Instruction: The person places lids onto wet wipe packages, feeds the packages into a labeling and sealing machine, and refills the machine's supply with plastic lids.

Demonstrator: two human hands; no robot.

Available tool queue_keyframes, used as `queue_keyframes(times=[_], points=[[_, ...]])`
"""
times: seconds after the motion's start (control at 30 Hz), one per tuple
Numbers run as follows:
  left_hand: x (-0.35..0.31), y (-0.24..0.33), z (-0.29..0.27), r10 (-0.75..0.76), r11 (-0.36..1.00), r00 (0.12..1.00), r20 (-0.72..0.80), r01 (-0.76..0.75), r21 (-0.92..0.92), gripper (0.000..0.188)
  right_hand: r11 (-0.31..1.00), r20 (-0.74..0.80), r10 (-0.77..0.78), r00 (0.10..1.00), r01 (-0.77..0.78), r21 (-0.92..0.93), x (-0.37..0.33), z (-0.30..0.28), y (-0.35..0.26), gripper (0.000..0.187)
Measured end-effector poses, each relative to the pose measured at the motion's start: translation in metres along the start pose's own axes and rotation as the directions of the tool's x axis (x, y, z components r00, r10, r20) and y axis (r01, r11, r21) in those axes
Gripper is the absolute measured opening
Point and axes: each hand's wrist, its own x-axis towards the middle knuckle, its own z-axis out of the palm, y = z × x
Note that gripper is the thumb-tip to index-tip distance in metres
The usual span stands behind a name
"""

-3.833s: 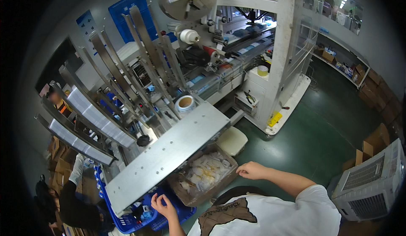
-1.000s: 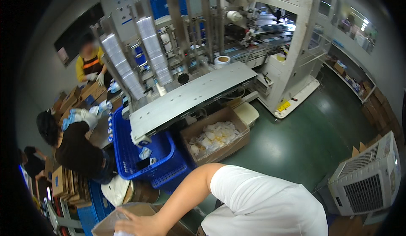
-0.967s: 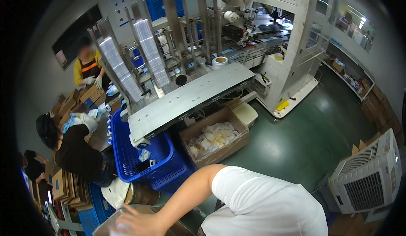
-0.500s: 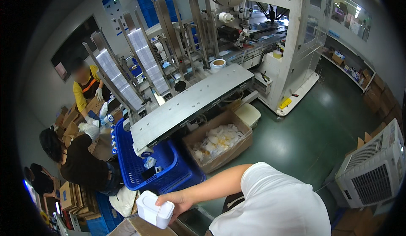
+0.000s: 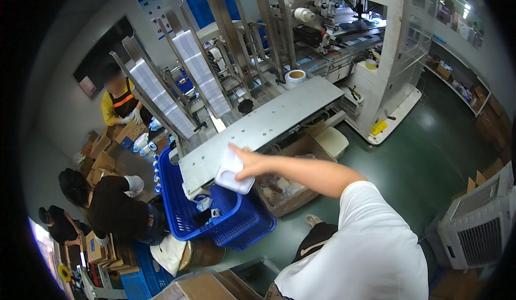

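Observation:
My bare right hand point(image 5: 248, 165) reaches across from the lower right and grips a small white box point(image 5: 231, 173) with rounded corners, slightly blurred by motion. One finger stretches along its upper side and the thumb lies nearer me. The box overlaps the front edge of a long grey metal plate point(image 5: 279, 118); I cannot tell whether they touch. Beneath is a blue plastic basket point(image 5: 174, 206) with a few small packs in it. An open cardboard box point(image 5: 301, 199) of white scraps stands beside the basket, partly behind my forearm. My left hand is out of view.
Slanted metal racks hold stacks of white sheets point(image 5: 201, 74) behind the plate. A white machine cabinet point(image 5: 395, 58) rises at right, with an air cooler point(image 5: 478, 219) nearer. Gloved co-workers point(image 5: 121, 214) stand at left by cartons point(image 5: 102, 144). Another cardboard box point(image 5: 199, 288) is at the bottom.
My right hand has carried the white box up and rightward, from above the cardboard box at the bottom to the metal plate's edge. The view has shifted. Co-workers at left have moved their hands.

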Motion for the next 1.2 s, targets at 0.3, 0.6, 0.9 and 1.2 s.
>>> queue_keyframes(times=[0.3,0.6,0.9,1.2], points=[[0.053,-0.026,0.027,0.189,0.98,0.968,0.165,-0.176,-0.094,0.055,0.794,-0.062,0.205,0.977,-0.203,-0.572,0.107,-0.079,0.058,0.118],[0.124,-0.248,0.191,-0.289,0.944,0.92,0.264,0.227,0.241,0.094,0.963,-0.023,-0.256,0.966,0.257,0.077,0.113,-0.066,0.097,0.122],[0.197,-0.314,0.297,-0.432,0.16,0.588,0.683,-0.696,0.7,0.099,0.864,0.034,-0.503,0.864,0.503,0.005,0.163,-0.069,-0.019,0.125],[0.25,-0.337,0.262,-0.481,0.36,0.563,0.672,-0.572,0.737,0.095,0.863,-0.042,-0.494,0.868,0.496,0.095,0.209,-0.033,-0.054,0.128]])
